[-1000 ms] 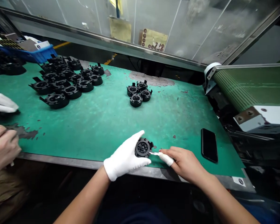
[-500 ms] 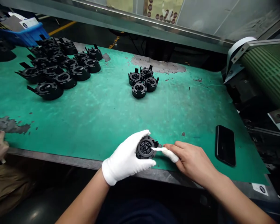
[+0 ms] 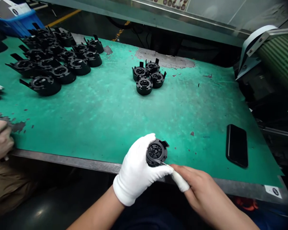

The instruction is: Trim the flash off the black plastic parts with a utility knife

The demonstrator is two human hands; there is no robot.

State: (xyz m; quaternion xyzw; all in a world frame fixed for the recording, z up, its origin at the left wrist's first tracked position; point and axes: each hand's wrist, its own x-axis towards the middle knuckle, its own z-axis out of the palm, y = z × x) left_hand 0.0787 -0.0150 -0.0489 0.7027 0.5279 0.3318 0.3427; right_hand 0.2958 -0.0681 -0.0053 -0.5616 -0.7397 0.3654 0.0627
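My left hand (image 3: 138, 171), in a white glove, is closed round a round black plastic part (image 3: 156, 151) near the table's front edge. Ribs and a small square centre show on the part's upturned face, and a tab stands out at its far right. My right hand (image 3: 194, 183) is bare but for a white cover on the thumb. It pinches a thin knife blade (image 3: 160, 162), whose tip lies against the part's near rim. The knife's handle is hidden in the fingers.
Several similar black parts (image 3: 144, 85) stand together mid-table on the green mat (image 3: 105, 118). A larger group of black housings (image 3: 44, 84) fills the back left. A phone (image 3: 236, 146) lies at right. A co-worker's hand (image 3: 0, 140) is at the left edge; a belt conveyor (image 3: 280, 54) stands at right.
The black part has turned in my left hand, its tab now farther back. The blade has moved from the part's face to its near rim, and both hands have come closer together.
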